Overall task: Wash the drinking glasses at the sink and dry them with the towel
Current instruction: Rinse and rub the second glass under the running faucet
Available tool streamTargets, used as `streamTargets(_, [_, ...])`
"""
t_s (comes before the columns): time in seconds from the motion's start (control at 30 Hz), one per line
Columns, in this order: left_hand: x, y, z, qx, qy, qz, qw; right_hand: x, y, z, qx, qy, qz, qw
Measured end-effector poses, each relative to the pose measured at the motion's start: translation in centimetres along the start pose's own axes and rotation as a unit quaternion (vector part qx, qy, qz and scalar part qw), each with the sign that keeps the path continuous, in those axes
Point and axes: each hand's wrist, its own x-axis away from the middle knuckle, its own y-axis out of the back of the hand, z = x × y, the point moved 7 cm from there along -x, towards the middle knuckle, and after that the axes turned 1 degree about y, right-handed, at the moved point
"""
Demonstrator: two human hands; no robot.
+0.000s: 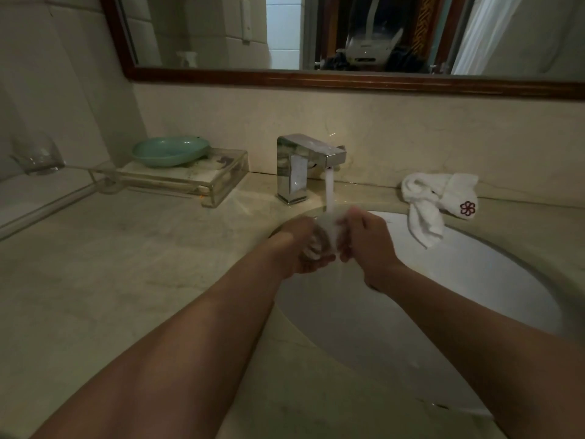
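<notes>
A clear drinking glass sits between both hands over the white sink, under the running stream from the chrome faucet. My left hand cups the glass from the left and below. My right hand grips its right side with curled fingers. Water blurs the glass, so its rim is hard to make out. A second clear glass stands on a glass shelf at the far left. A white towel with a red flower mark lies crumpled on the counter right of the faucet, one end hanging into the basin.
A green soap dish rests on a clear tray left of the faucet. The beige marble counter stretches to the left. A wood-framed mirror hangs above the backsplash.
</notes>
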Motion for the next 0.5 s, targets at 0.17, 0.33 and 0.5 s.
streamTargets(0.17, [0.1, 0.0, -0.1, 0.031, -0.022, -0.006, 0.999, 0.6, -2.3, 0.0, 0.002, 0.04, 0.131, 0.991])
streamTargets(0.33, [0.2, 0.4, 0.0, 0.043, -0.019, -0.026, 0.999, 0.4, -0.7, 0.8, 0.017, 0.018, 0.026, 0.999])
streamTargets(0.5, [-0.3, -0.3, 0.2, 0.005, -0.022, 0.001, 1.0, 0.2, -0.2, 0.1, -0.009, -0.01, 0.013, 1.0])
